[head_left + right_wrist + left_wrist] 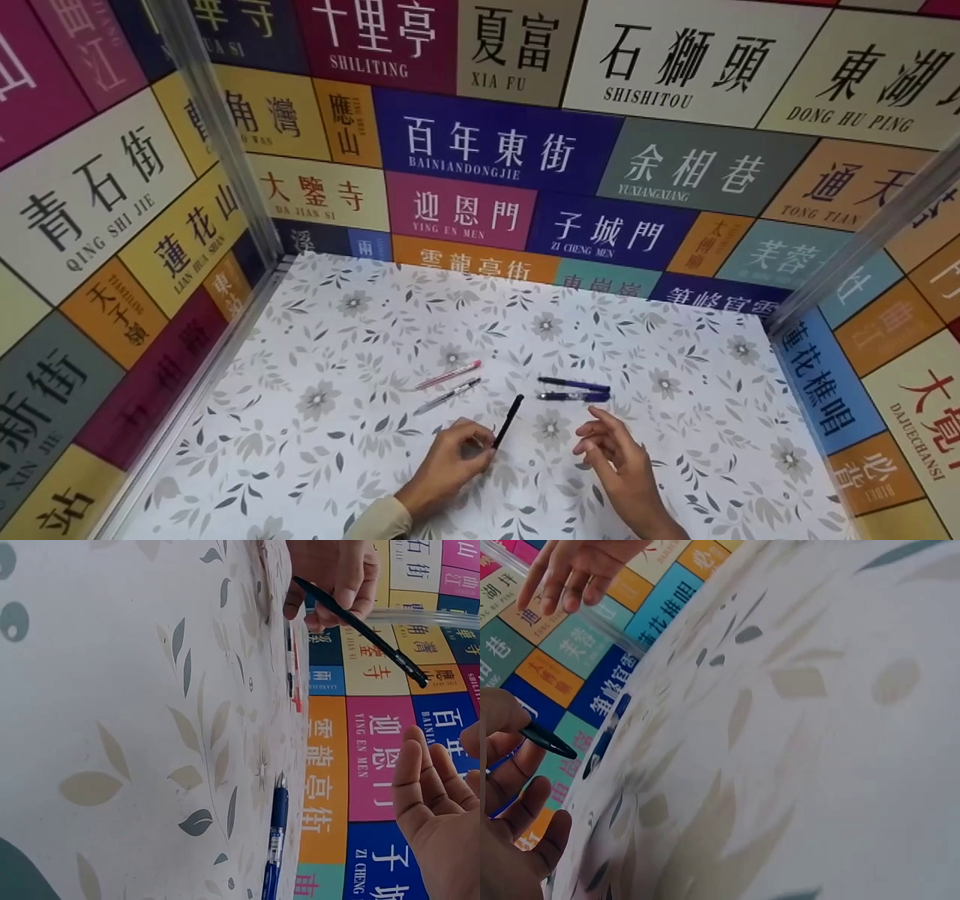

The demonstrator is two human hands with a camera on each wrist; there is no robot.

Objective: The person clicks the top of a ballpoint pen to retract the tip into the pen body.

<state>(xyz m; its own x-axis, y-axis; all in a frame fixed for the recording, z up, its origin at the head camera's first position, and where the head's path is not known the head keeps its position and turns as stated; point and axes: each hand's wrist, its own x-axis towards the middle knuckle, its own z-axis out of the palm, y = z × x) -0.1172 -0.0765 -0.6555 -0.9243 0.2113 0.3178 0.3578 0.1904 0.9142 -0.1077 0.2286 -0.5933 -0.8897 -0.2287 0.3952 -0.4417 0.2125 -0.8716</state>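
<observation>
The head view, with the black pen (508, 420) just below centre, shows a pink pen (450, 374) and a grey pen (448, 396) to its upper left and two blue pens (574, 396) to its upper right, whereas the right wrist view shows both ends of the black pen, in its upper right. The left hand (454, 457) pinches that pen narrowly; the right hand (619, 469), lower right of centre, holds nothing, fingers loosely bent

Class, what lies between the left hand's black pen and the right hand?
No object: the head view shows just bare floral tabletop between the black pen and right hand.
</observation>
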